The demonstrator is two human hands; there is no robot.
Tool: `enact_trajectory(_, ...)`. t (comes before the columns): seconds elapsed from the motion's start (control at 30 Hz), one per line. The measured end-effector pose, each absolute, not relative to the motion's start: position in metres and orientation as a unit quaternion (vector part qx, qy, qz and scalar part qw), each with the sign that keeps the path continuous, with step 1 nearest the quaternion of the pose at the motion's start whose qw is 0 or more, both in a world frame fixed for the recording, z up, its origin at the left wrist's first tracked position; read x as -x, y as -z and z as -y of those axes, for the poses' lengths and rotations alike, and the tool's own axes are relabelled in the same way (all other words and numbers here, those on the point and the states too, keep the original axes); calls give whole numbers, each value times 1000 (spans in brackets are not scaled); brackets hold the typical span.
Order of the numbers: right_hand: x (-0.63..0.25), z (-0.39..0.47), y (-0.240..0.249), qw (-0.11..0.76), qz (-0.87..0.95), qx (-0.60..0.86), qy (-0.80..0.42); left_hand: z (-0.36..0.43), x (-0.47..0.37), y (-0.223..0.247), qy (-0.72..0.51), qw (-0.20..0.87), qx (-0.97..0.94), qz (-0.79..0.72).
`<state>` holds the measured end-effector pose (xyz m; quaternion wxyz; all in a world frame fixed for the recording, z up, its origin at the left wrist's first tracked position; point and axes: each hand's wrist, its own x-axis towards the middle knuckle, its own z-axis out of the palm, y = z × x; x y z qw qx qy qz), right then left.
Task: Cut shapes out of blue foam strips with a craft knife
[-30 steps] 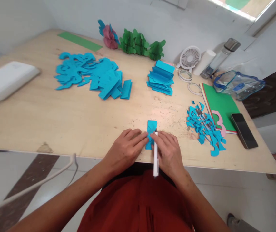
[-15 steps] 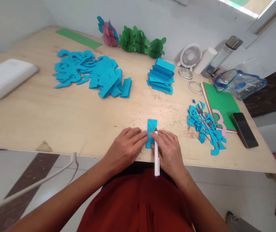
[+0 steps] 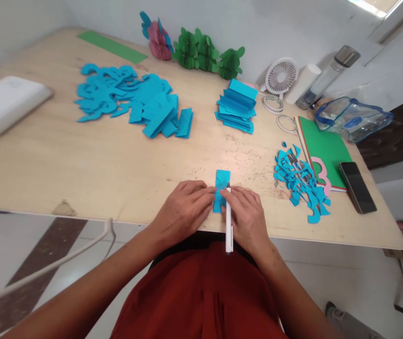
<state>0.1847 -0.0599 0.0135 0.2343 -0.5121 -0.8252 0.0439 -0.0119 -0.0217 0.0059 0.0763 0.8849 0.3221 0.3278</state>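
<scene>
A small folded piece of blue paper (image 3: 222, 176) lies near the table's front edge, with curved lines drawn on it. My left hand (image 3: 187, 207) rests at its left side, fingers stretched out and fingertips at the paper's edge; the thumb is mostly hidden. On the other side, my right hand (image 3: 248, 214) holds a white marker pen (image 3: 229, 221) between thumb and fingers. The pen's dark tip points away from me, over the right edge of the paper. Part of the paper is covered by my right fingers and the pen.
Blue cut-outs (image 3: 108, 92) and a stack of folded blue papers (image 3: 237, 106) lie farther back. Blue scraps (image 3: 298, 176), a phone (image 3: 358, 187) and green sheets (image 3: 325, 153) are at right. A fan (image 3: 281, 76) and a bottle (image 3: 328, 77) stand by the wall.
The view has tilted slightly, so the table's things sit a little higher in the picture. My left fingertips have drawn slightly left on the paper; the right hand keeps the pen.
</scene>
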Motion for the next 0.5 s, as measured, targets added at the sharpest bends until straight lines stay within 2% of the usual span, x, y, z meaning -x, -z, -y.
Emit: enact_trajectory(0.5, -186, 60, -12, 230, 827, 510, -43, 22, 15, -6, -318, 114, -877, -343)
